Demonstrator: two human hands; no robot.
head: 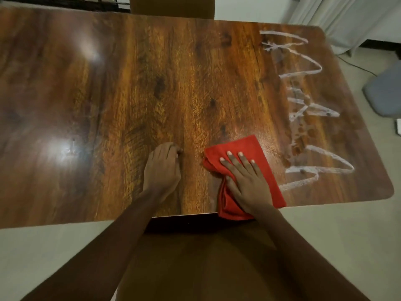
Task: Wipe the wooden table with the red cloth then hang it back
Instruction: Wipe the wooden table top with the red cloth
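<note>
The wooden table fills most of the head view. A red cloth lies folded on it near the front edge, right of the middle. My right hand presses flat on the cloth with straight, spread fingers. My left hand rests on the bare wood just left of the cloth, its fingers curled under and holding nothing. White foamy zigzag streaks run along the table's right side, from the far corner to the near one, just right of the cloth.
A brown chair back stands at the table's far side. Pale curtains hang at the back right, with a grey-blue seat and a cable on the floor to the right. Light floor surrounds the table.
</note>
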